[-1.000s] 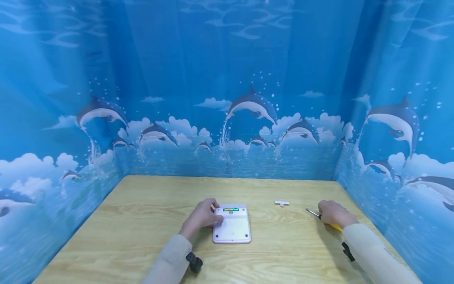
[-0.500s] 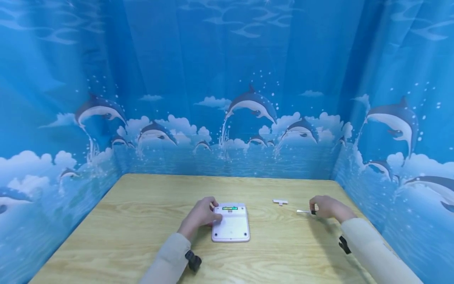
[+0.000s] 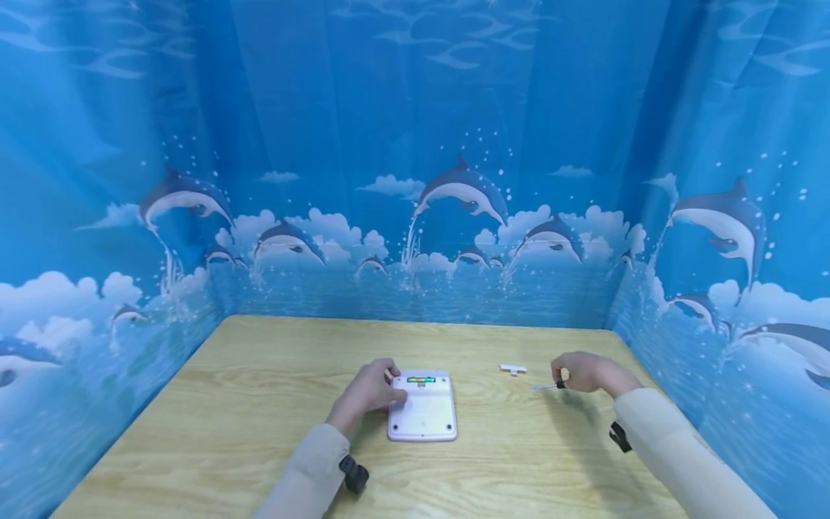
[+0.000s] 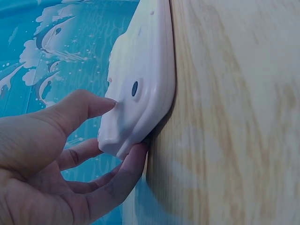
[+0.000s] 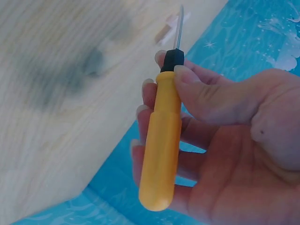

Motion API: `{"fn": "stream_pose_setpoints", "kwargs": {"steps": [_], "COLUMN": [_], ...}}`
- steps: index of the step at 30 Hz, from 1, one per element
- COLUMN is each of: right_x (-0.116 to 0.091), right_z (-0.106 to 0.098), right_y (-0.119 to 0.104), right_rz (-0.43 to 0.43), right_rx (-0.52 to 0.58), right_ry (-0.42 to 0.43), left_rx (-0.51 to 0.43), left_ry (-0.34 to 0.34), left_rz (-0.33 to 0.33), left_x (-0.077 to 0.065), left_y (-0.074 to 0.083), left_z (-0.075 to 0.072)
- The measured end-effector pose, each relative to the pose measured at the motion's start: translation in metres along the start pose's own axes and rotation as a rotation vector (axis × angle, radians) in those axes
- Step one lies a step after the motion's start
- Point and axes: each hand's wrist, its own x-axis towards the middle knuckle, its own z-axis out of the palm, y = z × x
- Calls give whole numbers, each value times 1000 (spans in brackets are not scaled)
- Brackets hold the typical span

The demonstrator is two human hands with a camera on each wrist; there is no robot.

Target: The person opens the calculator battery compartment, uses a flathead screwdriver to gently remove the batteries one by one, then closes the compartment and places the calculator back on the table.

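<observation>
A pale pinkish-white calculator-like device (image 3: 424,419) lies back side up on the table, with dark round feet at its corners. Its battery slot is uncovered and a green battery (image 3: 421,380) shows inside. My left hand (image 3: 366,393) pinches the device's left edge, thumb on the back face and fingers at the side and underneath. Off to the right, my right hand (image 3: 581,372) holds a screwdriver (image 5: 161,145) with a yellow handle and black collar. Thumb and fingers wrap the handle near the collar; the metal shaft points left in the head view.
A small white battery cover (image 3: 513,369) with a tab lies between the device and my right hand, farther back. The wood-grain table (image 3: 259,432) is bordered by a blue dolphin-print curtain (image 3: 363,144) at the back and both sides.
My right hand has moved left with the screwdriver, whose shaft has swung round to point left, closer to the cover. My left hand and the device stay in place.
</observation>
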Motion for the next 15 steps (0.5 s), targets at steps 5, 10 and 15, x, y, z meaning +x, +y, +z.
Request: {"fn": "stream_pose_setpoints", "kwargs": {"steps": [5,10,15], "right_x": [1,2,6], "right_z": [-6,-10,-15], "right_y": [-10,-18,-25], "right_rz": [17,-9,-33], "right_rx": [27,37,48], "right_ry": [-47,-58,-56], "left_rx": [17,17,6], "left_ry": [-2,-6,-3], "left_rz": [10,14,11], "left_x": [-1,-1,-1], "left_y": [0,0,1], "left_z": [-2,-2,-2]}}
